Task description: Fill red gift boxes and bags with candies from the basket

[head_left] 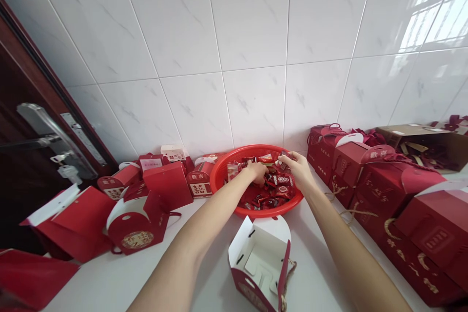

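A red plastic basket stands against the wall with many small red-wrapped sweets in it. My left hand reaches down among the sweets, fingers curled, and what they close on is hidden. Over the basket's right rim, my right hand pinches a small dark-red wrapped sweet between thumb and fingers. In front of the basket, between my forearms, a dark-red gift box with a white inside and a rope handle stands open. Only its white bottom flaps show inside it.
Red gift boxes, among them an open one with gold print, stand at left. More dark-red boxes are stacked along the right. A cardboard carton lies at far right. A door handle with keys is at left.
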`<state>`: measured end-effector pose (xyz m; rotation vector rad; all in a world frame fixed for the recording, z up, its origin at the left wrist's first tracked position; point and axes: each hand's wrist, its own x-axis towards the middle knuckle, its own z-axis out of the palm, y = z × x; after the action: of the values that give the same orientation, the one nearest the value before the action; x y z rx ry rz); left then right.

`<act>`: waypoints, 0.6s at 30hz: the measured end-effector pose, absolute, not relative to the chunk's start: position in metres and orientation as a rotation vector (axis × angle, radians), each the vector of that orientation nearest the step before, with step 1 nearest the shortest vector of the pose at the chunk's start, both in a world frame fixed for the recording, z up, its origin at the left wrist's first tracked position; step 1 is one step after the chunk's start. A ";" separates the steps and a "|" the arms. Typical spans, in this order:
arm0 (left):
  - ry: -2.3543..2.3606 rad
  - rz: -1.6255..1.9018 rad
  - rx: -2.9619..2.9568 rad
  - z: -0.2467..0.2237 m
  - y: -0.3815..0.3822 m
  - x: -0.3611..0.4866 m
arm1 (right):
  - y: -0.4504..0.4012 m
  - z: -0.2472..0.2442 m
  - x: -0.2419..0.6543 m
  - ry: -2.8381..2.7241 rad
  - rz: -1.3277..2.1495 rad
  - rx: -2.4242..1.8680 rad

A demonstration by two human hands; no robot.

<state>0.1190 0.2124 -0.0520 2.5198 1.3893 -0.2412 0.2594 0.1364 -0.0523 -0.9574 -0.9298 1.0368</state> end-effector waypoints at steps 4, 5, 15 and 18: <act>1.358 -0.172 2.358 -0.043 0.209 0.101 | 0.136 -0.051 0.259 -0.919 1.045 -0.956; 1.354 -0.131 2.312 -0.041 0.208 0.096 | 0.135 -0.051 0.259 -0.918 1.046 -0.955; 1.002 0.435 1.820 -0.031 0.178 0.059 | 0.133 -0.050 0.259 -0.961 1.125 -0.921; 1.000 0.547 1.712 -0.034 0.175 0.055 | 0.135 -0.051 0.261 -0.960 1.146 -0.915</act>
<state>0.0549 0.1748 -0.0341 1.7116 1.0005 0.5468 0.2606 0.1346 -0.0508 -0.9147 -0.9604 1.1457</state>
